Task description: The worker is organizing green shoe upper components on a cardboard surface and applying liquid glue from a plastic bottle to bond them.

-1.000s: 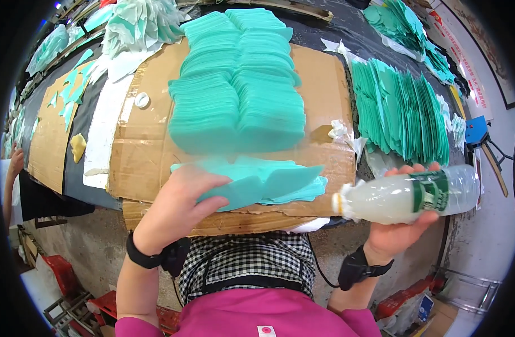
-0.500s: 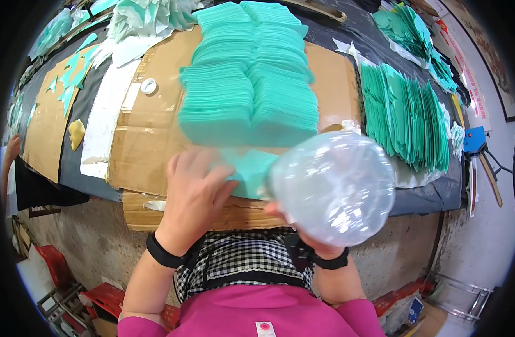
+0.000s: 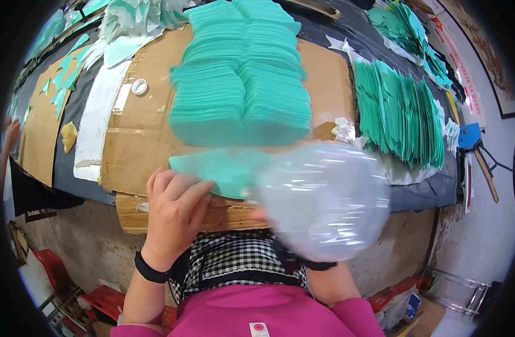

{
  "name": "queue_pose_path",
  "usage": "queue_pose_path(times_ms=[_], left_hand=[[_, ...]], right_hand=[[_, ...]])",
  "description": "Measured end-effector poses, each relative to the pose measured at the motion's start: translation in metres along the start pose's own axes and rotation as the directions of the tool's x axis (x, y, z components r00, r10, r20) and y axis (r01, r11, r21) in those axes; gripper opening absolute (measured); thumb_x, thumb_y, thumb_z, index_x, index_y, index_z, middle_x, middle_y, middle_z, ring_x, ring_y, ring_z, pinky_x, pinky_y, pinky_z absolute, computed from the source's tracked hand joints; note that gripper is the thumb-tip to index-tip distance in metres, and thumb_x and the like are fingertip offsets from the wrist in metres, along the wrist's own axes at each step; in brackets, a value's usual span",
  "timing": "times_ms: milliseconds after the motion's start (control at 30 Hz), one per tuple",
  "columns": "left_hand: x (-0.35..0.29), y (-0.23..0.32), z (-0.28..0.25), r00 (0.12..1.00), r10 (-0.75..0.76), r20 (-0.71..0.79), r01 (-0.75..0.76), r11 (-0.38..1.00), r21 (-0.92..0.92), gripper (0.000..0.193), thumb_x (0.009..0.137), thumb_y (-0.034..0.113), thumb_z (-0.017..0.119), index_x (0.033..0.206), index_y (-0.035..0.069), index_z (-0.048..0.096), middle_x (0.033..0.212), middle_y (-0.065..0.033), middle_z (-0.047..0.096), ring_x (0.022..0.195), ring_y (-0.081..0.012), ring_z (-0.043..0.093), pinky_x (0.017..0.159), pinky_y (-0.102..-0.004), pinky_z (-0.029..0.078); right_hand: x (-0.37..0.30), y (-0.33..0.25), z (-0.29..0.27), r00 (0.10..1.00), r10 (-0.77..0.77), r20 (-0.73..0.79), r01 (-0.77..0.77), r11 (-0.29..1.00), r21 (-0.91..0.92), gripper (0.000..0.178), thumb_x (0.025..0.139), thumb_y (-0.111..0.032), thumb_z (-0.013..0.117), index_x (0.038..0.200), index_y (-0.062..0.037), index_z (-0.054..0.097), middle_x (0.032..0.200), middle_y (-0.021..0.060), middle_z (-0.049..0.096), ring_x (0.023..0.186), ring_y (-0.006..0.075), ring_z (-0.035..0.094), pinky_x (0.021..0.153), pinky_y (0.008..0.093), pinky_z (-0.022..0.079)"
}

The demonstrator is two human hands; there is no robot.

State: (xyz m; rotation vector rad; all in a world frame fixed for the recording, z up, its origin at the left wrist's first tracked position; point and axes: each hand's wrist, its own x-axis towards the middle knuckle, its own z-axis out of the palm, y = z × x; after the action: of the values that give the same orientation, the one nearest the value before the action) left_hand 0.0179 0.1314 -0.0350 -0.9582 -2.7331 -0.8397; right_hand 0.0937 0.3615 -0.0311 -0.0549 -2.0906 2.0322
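Observation:
A thin mint-green sheet piece [image 3: 226, 171] lies flat near the front of the brown cardboard [image 3: 136, 160]. At its lower left edge, my left hand [image 3: 176, 205] has its fingers bent and closed on the piece. A large clear plastic bottle [image 3: 327, 199] is tilted in my right hand [image 3: 260, 215], its round base toward me and its narrow end over the right part of the piece. Most of my right hand is hidden behind the bottle, which is blurred. Whether the bottle's tip touches the piece, I cannot tell. Just beyond lie tall fanned rows of similar green pieces [image 3: 240, 95].
More green pieces [image 3: 397, 115] stand fanned at the right. A white cap-like ring [image 3: 139, 86] and a yellow sponge-like lump [image 3: 69, 136] lie left. Pale scraps [image 3: 128, 28] are heaped at the back left. Another person's hand [image 3: 11, 135] shows at the far left.
My left hand has moved left and toward me, uncovering the left part of the green piece. The bottle stays over the right end, shifted slightly. The whole view has slid a little.

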Motion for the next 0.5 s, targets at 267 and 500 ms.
queue_pose_path(times_ms=[267, 500], left_hand=[[0.001, -0.007, -0.007, 1.0, 0.0, -0.029, -0.002, 0.998, -0.061, 0.026, 0.081, 0.0, 0.069, 0.105, 0.007, 0.072, 0.099, -0.0067, 0.067, 0.099, -0.0313, 0.057, 0.098, -0.0451, 0.044], [-0.022, -0.019, -0.015, 0.967, -0.17, -0.19, 0.152, 0.983, -0.106, 0.04, 0.082, -0.002, 0.062, 0.121, 0.008, 0.066, 0.111, -0.0135, 0.065, 0.102, -0.0352, 0.057, 0.097, -0.0442, 0.043]], right_hand=[[-0.008, -0.009, -0.044, 0.846, -0.23, -0.481, 0.232, 0.971, -0.056, 0.082, 0.081, -0.002, 0.085, 0.149, -0.0015, 0.04, 0.14, 0.0122, 0.053, 0.124, 0.0247, 0.057, 0.104, 0.0415, 0.051], [0.028, 0.013, 0.052, 0.97, 0.242, 0.014, -0.242, 0.965, 0.105, 0.071, 0.081, -0.014, 0.083, 0.143, -0.0044, 0.049, 0.134, 0.0137, 0.058, 0.123, 0.0294, 0.055, 0.102, 0.0412, 0.047]])
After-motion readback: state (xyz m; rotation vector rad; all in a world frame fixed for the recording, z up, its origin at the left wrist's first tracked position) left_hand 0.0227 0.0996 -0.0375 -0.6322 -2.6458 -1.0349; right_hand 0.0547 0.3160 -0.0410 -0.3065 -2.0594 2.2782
